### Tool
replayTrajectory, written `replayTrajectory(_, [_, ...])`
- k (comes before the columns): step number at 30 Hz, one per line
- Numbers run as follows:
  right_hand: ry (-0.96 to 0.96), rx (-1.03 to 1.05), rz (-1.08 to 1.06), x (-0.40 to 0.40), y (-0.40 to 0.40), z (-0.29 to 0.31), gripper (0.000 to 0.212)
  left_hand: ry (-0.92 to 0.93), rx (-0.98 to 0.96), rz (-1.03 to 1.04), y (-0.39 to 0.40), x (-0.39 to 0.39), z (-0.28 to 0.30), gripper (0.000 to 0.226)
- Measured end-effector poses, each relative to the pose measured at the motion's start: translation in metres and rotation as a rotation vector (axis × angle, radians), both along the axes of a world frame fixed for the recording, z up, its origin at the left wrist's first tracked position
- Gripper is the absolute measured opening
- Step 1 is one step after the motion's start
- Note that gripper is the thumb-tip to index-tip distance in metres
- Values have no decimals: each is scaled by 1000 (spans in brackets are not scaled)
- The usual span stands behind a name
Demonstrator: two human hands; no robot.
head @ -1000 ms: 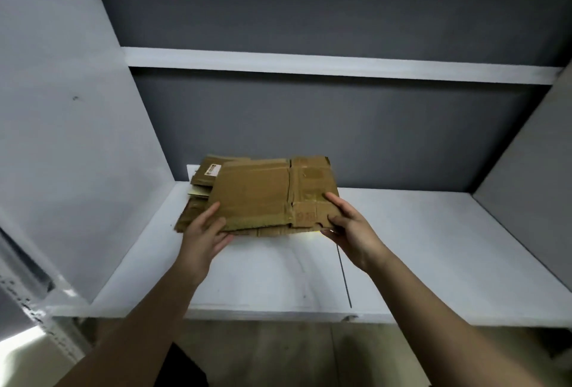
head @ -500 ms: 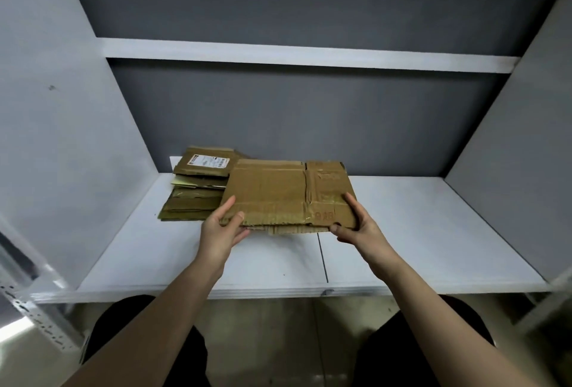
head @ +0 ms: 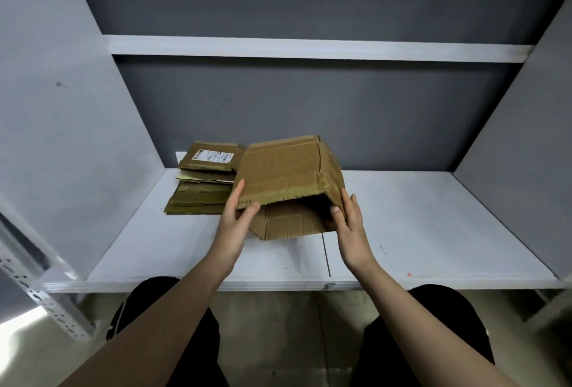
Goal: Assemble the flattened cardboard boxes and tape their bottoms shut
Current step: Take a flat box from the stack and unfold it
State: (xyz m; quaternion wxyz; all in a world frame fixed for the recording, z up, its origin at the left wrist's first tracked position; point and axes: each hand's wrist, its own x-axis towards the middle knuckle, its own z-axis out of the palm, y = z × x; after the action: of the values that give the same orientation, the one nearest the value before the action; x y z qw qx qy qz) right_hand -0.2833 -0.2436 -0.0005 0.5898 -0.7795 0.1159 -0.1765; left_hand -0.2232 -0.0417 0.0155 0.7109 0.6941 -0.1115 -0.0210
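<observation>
A cardboard box point(head: 288, 170) sits at the middle of the frame, partly opened: its top panel is raised and slopes down toward the camera, its right side folds down, and a dark gap shows under the front edge with a lower flap lying on the white shelf point(head: 433, 225).

The left hand point(head: 236, 219) grips the box's front-left corner, thumb on top of the panel and the other fingers curled underneath. The right hand point(head: 349, 219) holds the right side, thumb at the mouth of the gap and fingers lying along the outer wall.

Just left of the box, touching or tucked behind its left edge, lies a stack of flat boxes point(head: 202, 188); the top 1 carries a white label point(head: 212, 156). The raised panel hides the stack's right end.

A gray back wall point(head: 309, 108) and gray side panels close in the shelf, with a white rail point(head: 309, 48) crossing the upper frame. At lower left a perforated metal post point(head: 40, 300) angles down. The person's dark trousers point(head: 433, 340) show below the shelf's front edge.
</observation>
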Motion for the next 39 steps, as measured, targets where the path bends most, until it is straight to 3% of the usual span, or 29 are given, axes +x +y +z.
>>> replayTrajectory(6, [-130, 93, -122, 1, 14, 10, 45, -123, 171, 30, -10, -6, -2, 88])
replayTrajectory(13, [-3, -87, -227, 3, 8, 31, 37, 17, -38, 83, -15, -10, 14, 43])
replayTrajectory(19, [36, -13, -217, 16, -5, 27, 24, 71, 14, -76, -9, -5, 19, 50])
replayTrajectory(24, [170, -72, -115, 26, -15, 22, 39, 90, 163, -134, -5, 10, 15, 55])
replayTrajectory(30, [235, -89, 15, 42, -28, 9, 49, 175, 202, -157, 5, 39, -2, 46])
replayTrajectory(37, [207, -59, 124, 53, -34, -2, 42, 206, 260, -158, 11, 61, -24, 48])
replayTrajectory(39, [166, -47, 123, 51, -34, -12, 51, 201, 241, -140, 9, 65, -28, 48])
